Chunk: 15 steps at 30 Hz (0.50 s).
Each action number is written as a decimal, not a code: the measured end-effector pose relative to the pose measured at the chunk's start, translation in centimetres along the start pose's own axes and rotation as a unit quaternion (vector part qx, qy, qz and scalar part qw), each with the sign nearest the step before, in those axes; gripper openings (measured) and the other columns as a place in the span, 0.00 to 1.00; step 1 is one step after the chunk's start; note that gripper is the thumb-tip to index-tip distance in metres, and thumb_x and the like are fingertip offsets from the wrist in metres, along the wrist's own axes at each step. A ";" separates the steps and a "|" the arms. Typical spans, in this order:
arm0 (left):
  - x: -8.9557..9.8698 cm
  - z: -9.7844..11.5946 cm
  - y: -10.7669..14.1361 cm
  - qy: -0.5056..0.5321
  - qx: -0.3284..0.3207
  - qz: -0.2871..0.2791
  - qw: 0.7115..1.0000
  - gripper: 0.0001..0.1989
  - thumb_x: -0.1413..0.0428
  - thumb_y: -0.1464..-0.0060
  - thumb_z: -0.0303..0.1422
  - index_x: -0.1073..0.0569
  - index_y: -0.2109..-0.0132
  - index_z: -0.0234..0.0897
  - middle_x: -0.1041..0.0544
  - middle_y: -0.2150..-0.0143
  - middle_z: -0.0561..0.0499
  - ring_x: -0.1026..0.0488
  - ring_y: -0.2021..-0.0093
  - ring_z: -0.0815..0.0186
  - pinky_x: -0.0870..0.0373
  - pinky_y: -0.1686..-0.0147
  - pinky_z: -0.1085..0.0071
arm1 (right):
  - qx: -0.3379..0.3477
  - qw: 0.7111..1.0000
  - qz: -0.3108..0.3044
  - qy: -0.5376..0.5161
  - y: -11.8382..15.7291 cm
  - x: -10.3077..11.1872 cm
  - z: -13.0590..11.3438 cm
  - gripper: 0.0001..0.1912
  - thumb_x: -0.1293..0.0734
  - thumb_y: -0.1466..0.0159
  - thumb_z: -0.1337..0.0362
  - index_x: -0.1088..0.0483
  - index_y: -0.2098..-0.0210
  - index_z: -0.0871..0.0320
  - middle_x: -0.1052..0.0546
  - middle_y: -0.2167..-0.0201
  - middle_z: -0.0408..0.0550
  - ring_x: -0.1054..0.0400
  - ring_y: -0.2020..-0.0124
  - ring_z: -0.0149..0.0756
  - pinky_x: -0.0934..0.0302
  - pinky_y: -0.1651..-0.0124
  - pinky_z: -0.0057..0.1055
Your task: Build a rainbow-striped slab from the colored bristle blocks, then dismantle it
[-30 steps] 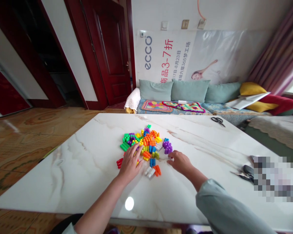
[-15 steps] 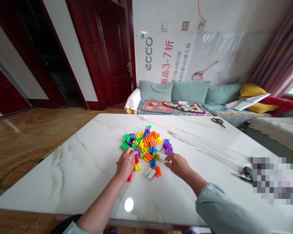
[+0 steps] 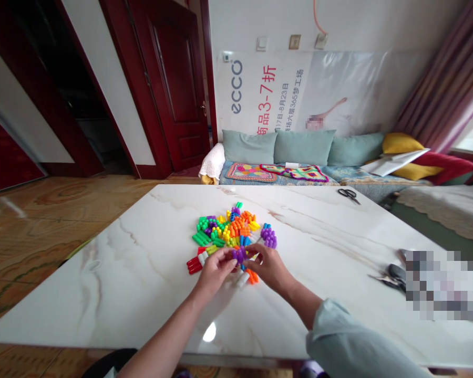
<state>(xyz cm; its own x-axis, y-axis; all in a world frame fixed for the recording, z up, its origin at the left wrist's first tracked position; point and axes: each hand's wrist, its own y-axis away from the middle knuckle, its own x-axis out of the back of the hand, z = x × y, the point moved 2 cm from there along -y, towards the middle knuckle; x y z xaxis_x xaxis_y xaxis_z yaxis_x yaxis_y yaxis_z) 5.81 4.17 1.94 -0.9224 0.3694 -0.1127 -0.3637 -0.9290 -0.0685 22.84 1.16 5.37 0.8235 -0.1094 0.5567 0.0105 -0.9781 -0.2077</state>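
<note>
Purple plastic pieces (image 3: 239, 255) are held between my two hands, just in front of a heap of colourful pieces (image 3: 236, 228). My left hand (image 3: 217, 266) pinches them from the left, and my right hand (image 3: 266, 262) has its fingertips closed at their right side. Red pieces (image 3: 194, 265) lie left of my left hand. Orange pieces (image 3: 253, 276) and a pale grey piece (image 3: 242, 280) rest on the table just below the hands. A purple cluster (image 3: 268, 236) stands at the heap's right edge.
The white marble-patterned table (image 3: 142, 294) carries black scissors (image 3: 349, 195) at the far right and another black-handled tool (image 3: 394, 277) at the right, beside a blurred patch. A sofa with green cushions (image 3: 303, 147) stands behind the table.
My left hand has moved right with purple pieces, and my right hand has moved left to meet it. The red pieces at the left are now uncovered. The view has shifted slightly.
</note>
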 end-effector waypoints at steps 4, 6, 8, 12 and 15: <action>-0.1 -0.2 0.0 -0.064 -0.048 0.008 0.997 0.15 0.39 0.50 0.37 0.27 0.56 0.34 0.22 0.63 0.47 0.24 0.64 0.64 0.26 0.64 0.70 | -0.017 0.999 0.009 -0.029 0.2 -0.6 -0.1 0.15 0.28 0.46 0.63 0.27 0.59 0.60 0.21 0.66 0.47 0.30 0.71 0.31 0.36 0.66 0.27; -0.1 -0.1 0.2 -0.105 -0.092 0.016 0.990 0.12 0.39 0.50 0.35 0.26 0.59 0.35 0.22 0.63 0.48 0.24 0.63 0.64 0.25 0.65 0.70 | -0.026 0.998 -0.005 -0.050 0.4 -1.0 -0.4 0.17 0.28 0.47 0.61 0.27 0.59 0.60 0.21 0.66 0.46 0.29 0.69 0.32 0.35 0.65 0.27; -0.3 0.0 0.5 -0.150 -0.137 0.015 0.979 0.08 0.40 0.49 0.33 0.25 0.60 0.37 0.23 0.62 0.48 0.24 0.62 0.63 0.24 0.64 0.70 | -0.028 0.999 -0.009 -0.043 0.6 -1.4 -0.8 0.15 0.28 0.47 0.62 0.27 0.60 0.59 0.22 0.68 0.45 0.29 0.70 0.33 0.35 0.65 0.27; -0.9 0.1 1.1 -0.200 -0.168 -0.027 0.965 0.11 0.42 0.47 0.32 0.24 0.55 0.40 0.24 0.56 0.47 0.24 0.57 0.62 0.22 0.61 0.67 | 0.002 1.000 -0.002 0.008 0.6 -1.4 -1.2 0.09 0.32 0.44 0.68 0.26 0.62 0.58 0.23 0.69 0.45 0.31 0.70 0.31 0.37 0.65 0.26; -0.9 0.4 1.3 -0.205 -0.179 -0.029 0.962 0.13 0.44 0.45 0.32 0.24 0.52 0.40 0.24 0.53 0.46 0.25 0.55 0.62 0.23 0.58 0.66 | 0.015 0.999 0.008 0.048 0.0 0.1 -0.5 0.14 0.33 0.43 0.69 0.27 0.56 0.58 0.22 0.63 0.47 0.30 0.67 0.32 0.37 0.61 0.27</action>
<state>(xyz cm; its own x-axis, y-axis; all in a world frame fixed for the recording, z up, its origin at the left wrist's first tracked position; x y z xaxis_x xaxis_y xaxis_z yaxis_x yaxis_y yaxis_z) 6.11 2.68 2.37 -0.9022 0.3124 0.2975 -0.4159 -0.8130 -0.4076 22.63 1.03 5.81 0.7656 -0.1431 0.6272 0.0153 -0.9706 -0.2401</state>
